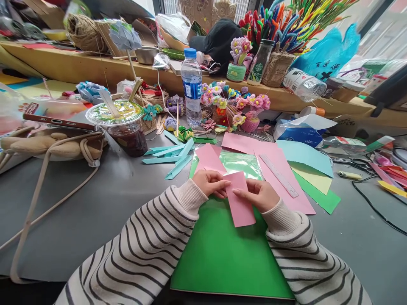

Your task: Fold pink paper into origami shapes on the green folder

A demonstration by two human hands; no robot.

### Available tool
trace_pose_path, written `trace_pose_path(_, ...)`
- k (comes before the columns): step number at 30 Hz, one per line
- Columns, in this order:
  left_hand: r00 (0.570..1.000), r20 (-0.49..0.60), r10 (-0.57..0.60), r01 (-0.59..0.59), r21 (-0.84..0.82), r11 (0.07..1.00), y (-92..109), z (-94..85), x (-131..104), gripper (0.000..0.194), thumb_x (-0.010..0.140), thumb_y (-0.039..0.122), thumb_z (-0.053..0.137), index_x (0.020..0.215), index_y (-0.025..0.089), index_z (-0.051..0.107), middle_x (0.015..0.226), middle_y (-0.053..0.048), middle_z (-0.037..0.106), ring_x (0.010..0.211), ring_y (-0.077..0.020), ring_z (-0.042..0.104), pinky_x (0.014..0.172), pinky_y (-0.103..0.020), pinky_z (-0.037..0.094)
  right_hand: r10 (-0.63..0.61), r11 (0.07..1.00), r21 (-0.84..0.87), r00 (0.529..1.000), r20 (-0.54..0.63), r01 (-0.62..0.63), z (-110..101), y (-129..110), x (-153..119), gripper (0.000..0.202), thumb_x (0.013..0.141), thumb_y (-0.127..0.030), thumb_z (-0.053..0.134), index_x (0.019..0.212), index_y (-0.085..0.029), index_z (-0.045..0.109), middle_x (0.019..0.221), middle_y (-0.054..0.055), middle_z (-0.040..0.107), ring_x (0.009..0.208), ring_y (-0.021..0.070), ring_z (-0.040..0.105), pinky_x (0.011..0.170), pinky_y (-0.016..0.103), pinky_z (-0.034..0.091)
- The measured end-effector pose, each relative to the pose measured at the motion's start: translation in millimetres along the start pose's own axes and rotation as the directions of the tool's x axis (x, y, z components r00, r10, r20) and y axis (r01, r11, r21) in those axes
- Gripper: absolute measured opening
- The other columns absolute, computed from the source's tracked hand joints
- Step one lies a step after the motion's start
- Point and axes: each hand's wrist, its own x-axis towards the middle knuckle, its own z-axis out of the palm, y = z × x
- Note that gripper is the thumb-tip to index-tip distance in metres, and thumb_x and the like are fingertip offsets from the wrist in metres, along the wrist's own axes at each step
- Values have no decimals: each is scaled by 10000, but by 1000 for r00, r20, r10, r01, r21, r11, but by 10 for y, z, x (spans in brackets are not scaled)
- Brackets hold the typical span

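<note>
Between my two hands is a pink paper rectangle, tilted slightly above a green mat. My left hand pinches its upper left edge, thumb on top. From the other side my right hand grips the right edge, its thumb lying on the front of the paper and the fingers hidden behind. Just beyond my left hand, more pink paper pieces lie on the mat and a clear plastic sleeve. Folded light-blue paper strips are heaped to the left of them.
A clear ruler rests on a large pink sheet, beside blue, yellow and green sheets. Scissors lie at the right. A drink cup, water bottle, bag and craft flowers stand behind and left.
</note>
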Motion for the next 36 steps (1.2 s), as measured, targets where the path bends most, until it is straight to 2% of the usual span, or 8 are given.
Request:
trace_pose_path(6, 1000, 26, 10, -9, -23, 1000, 4, -11, 2, 291, 467, 328, 697, 556, 86, 561, 427, 15, 594, 430, -97, 580, 446, -177, 499, 52, 999, 1, 999, 6, -52, -11, 3, 2, 336, 519, -363, 659, 749, -118, 636, 697, 48, 649, 634, 159, 574, 557, 254, 451)
trace_pose_path(14, 999, 40, 18, -17, -19, 1000, -5, -14, 3, 258, 492, 307, 692, 556, 90, 568, 432, 16, 594, 436, -92, 578, 453, -174, 497, 62, 998, 10, 998, 13, -62, -16, 26, 17, 356, 506, -372, 666, 749, -114, 638, 696, 49, 641, 636, 159, 565, 566, 260, 445)
trace_pose_path(20, 999, 35, 23, -22, -16, 1000, 14, -37, -4, 257, 497, 305, 693, 564, 91, 568, 451, 18, 596, 451, -89, 580, 468, -175, 497, 85, 996, 27, 996, 29, -86, -51, -25, 7, 339, 537, -383, 646, 746, -118, 623, 681, 29, 622, 606, 128, 542, 521, 220, 417)
trace_pose_path(26, 1000, 6, -8, 8, 10, 1000, 36, -31, 0, 300, 468, 337, 699, 566, 90, 562, 456, 11, 597, 443, -95, 575, 464, -190, 491, 80, 997, 11, 997, -5, -80, -63, -43, 14, 318, 553, -424, 617, 642, -119, 592, 575, 2, 571, 521, 100, 491, 454, 210, 366)
trace_pose_path(36, 995, 90, -34, 35, -10, 999, -7, -59, 38, 305, 486, 351, 689, 564, 98, 538, 464, 1, 601, 453, -106, 582, 457, -197, 482, 75, 996, -40, 996, -54, -77, -80, 17, 45, 343, 492, -448, 648, 515, -140, 499, 506, -14, 521, 475, 91, 448, 446, 230, 349)
